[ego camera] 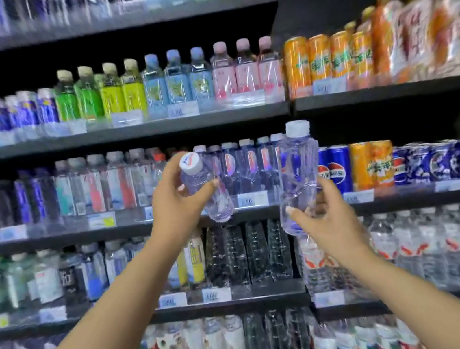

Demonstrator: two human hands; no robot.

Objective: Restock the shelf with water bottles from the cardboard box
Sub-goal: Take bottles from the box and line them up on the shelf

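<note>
My left hand (176,197) grips a clear water bottle (214,198) with a white cap, tilted so the cap leans toward me. My right hand (326,219) holds a second clear water bottle (299,175) by its lower part, nearly upright. Both bottles hang in front of the third shelf (128,226), where a row of matching white-capped bottles (248,165) stands just behind them. The cardboard box is out of view.
Dark shelves packed with drinks fill the view: coloured bottles (152,83) above, orange cans (322,61) upper right, blue cola cans (439,162) to the right, more water bottles (435,243) lower right. Price tags (253,200) line the shelf edges.
</note>
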